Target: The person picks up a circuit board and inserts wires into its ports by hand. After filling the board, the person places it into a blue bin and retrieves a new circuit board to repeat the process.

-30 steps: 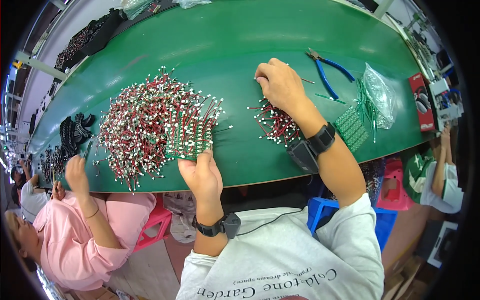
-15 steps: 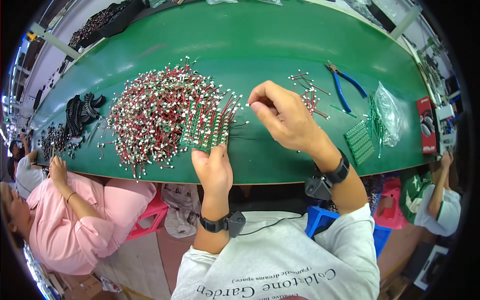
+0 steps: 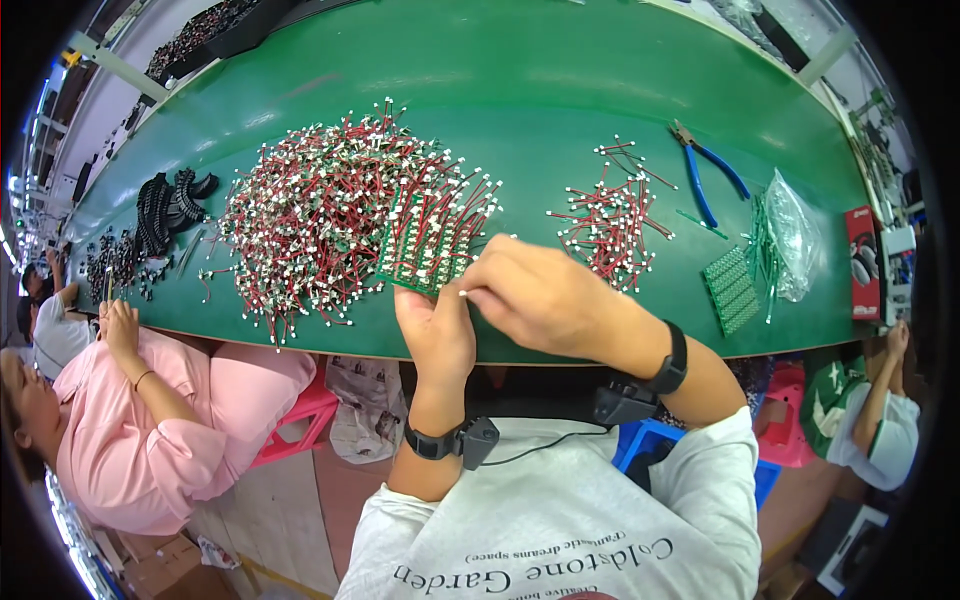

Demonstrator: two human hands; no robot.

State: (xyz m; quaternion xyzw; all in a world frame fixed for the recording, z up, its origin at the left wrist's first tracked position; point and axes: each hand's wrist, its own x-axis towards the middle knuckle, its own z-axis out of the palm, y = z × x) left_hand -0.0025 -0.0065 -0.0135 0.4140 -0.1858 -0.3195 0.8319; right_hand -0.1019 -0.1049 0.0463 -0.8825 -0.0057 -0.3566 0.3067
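My left hand (image 3: 437, 335) grips the lower edge of a green circuit board panel (image 3: 405, 260), tilted up in front of the large heap. Rows of small white connectors and red wires stand out from its face. At the panel's lower right corner, my right hand (image 3: 550, 305) is closed in a pinch, close to my left thumb. A small white connector (image 3: 463, 293) shows at its fingertips; any wire on it is hidden by the fingers. Behind and left of the panel spreads a big heap of wired boards (image 3: 310, 220) with red leads. A smaller pile of them (image 3: 610, 235) lies right of my hands.
Blue-handled pliers (image 3: 700, 175), another green panel (image 3: 733, 290), a clear plastic bag (image 3: 795, 240) and a red box (image 3: 862, 262) lie at the right on the green table (image 3: 540, 90). Black strips (image 3: 152, 222) lie left. A pink-clad person (image 3: 150, 430) sits at my left.
My right hand has come down and left from above the table to the panel's lower right corner. The smaller pile it partly covered now shows. My left hand still holds the panel.
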